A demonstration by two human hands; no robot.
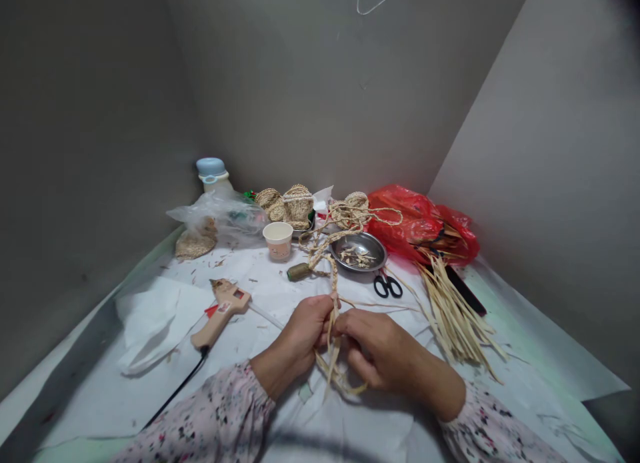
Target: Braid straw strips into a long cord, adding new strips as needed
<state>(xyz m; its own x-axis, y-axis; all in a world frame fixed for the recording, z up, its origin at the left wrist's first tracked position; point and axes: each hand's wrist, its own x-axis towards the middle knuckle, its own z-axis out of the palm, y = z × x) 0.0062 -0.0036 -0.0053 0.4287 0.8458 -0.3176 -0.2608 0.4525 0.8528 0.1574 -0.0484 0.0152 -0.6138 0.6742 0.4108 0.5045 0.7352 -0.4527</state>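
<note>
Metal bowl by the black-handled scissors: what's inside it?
Short, pale straw-like clippings lie scattered in the metal bowl, with bare bottom showing around them. The bottom directly beneath the clippings is covered.

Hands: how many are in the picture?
2: the left hand grips the lower end of the braid; the right hand is just beside it, fingers at the loose strands. No others show.

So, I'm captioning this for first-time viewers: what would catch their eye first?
The bright red bag likely stands out first, at the back right. Front and centre, the left hand and right hand hold the end of a pale braid. A beige glue gun lies to their left.
</note>
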